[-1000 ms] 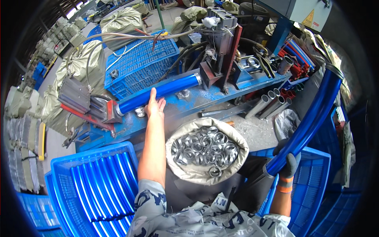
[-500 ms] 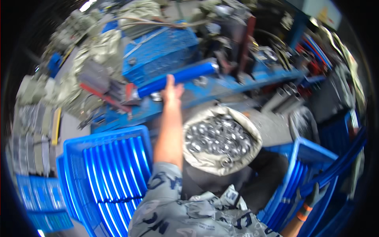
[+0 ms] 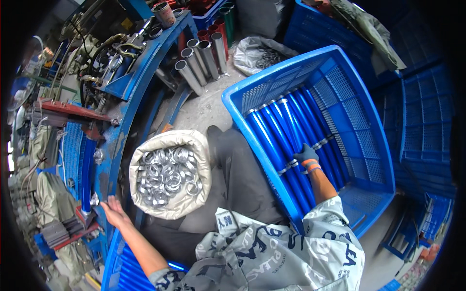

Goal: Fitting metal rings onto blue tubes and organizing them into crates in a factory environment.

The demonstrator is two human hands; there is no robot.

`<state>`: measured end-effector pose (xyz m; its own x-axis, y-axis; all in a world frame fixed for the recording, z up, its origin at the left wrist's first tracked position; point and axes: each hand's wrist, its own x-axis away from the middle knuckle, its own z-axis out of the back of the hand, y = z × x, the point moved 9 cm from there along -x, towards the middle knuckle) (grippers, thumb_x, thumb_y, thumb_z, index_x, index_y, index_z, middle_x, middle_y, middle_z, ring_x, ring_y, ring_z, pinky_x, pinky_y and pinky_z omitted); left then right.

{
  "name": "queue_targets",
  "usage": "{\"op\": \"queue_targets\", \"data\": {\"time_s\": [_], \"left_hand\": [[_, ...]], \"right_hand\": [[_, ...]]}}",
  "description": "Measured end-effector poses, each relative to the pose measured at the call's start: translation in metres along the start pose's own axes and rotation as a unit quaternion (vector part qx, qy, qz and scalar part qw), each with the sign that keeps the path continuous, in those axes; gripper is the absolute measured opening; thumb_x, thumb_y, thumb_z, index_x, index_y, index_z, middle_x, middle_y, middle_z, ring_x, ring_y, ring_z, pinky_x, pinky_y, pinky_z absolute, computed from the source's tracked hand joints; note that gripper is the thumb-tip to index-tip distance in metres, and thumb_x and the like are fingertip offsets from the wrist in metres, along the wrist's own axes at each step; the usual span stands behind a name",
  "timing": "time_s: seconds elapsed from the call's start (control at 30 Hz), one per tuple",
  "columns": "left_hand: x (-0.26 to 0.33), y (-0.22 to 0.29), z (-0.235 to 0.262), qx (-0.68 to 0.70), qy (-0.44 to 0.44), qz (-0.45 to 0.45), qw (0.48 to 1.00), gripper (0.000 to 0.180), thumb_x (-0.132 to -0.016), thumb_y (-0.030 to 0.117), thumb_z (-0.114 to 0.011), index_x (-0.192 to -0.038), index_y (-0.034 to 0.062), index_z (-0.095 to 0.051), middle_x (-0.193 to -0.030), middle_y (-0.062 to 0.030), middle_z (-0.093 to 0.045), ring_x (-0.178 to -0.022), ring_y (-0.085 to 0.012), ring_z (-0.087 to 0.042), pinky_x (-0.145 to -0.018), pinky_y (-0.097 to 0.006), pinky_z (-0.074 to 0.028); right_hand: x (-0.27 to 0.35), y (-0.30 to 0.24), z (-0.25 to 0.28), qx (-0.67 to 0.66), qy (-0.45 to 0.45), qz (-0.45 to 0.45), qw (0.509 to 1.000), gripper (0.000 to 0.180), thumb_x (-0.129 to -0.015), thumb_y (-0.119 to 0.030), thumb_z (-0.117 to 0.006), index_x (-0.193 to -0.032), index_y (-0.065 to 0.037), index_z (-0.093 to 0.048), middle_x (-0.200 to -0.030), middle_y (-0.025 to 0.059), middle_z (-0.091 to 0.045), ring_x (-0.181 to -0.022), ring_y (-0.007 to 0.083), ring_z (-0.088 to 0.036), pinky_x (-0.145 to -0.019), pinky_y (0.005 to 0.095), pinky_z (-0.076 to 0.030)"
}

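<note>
My left hand (image 3: 114, 212), bare, reaches out with its fingers apart and holds nothing. It is next to the lower end of a blue tube (image 3: 88, 174) that lies on the blue bench (image 3: 112, 165). My right hand (image 3: 307, 155) wears a dark glove with an orange cuff and is down inside a large blue crate (image 3: 233, 99). Its fingers straddle one of several shiny blue tubes (image 3: 296, 116) lying there side by side; the palm side is hidden. Between my arms, a pale cloth-lined container (image 3: 201, 145) holds many silver metal rings (image 3: 170, 177).
Silver tubes (image 3: 194, 60) stand upright on the floor beside the bench, near red and green ones. A clear bag (image 3: 250, 53) of small dark parts lies beyond the crate. Another blue crate of tubes (image 3: 131, 271) is at lower left. Stacked blue crates (image 3: 427, 121) line the right.
My view has turned to the right. My left hand has come away from the blue tube on the bench. My right hand, earlier at the lower right edge, is now inside the crate.
</note>
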<state>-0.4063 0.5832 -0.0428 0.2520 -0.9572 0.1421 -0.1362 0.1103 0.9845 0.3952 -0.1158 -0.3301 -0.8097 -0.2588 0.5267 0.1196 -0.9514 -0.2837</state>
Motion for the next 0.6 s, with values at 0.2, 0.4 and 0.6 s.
{"op": "queue_targets", "data": {"time_s": [0.2,0.4,0.6], "left_hand": [[0.124,0.010,0.119,-0.140,0.133,-0.064,0.979,0.061,-0.118,0.041,-0.070,-0.158,-0.0031,-0.059,-0.142,-0.0224,-0.077,-0.118,-0.0290,-0.081,-0.097,-0.037,-0.065],[0.179,-0.011,0.167,-0.233,0.133,-0.067,0.961,0.037,-0.116,0.029,-0.076,-0.136,-0.0014,-0.070,-0.110,-0.0104,-0.080,-0.087,-0.0128,-0.074,-0.070,-0.024,-0.058],[0.224,-0.018,0.069,-0.438,0.051,-0.327,0.836,0.026,-0.113,0.017,-0.069,-0.124,-0.0035,-0.080,-0.117,-0.0154,-0.084,-0.104,-0.0258,-0.082,-0.091,-0.038,-0.068]], "right_hand": [[-0.043,-0.062,-0.049,0.049,-0.040,0.053,0.997,0.102,-0.080,-0.044,-0.096,-0.166,-0.006,-0.056,-0.139,0.0260,-0.079,-0.133,0.0431,-0.076,-0.112,0.0528,-0.060],[-0.077,-0.056,-0.101,0.071,-0.067,0.070,0.993,0.096,-0.086,-0.045,-0.091,-0.167,-0.005,-0.057,-0.146,0.0256,-0.077,-0.138,0.0417,-0.073,-0.117,0.0518,-0.058],[-0.079,-0.176,0.068,0.143,0.134,0.236,0.952,0.029,-0.116,-0.019,-0.057,-0.123,-0.003,-0.080,-0.112,0.0178,-0.079,-0.107,0.0310,-0.077,-0.100,0.0493,-0.063]]}}
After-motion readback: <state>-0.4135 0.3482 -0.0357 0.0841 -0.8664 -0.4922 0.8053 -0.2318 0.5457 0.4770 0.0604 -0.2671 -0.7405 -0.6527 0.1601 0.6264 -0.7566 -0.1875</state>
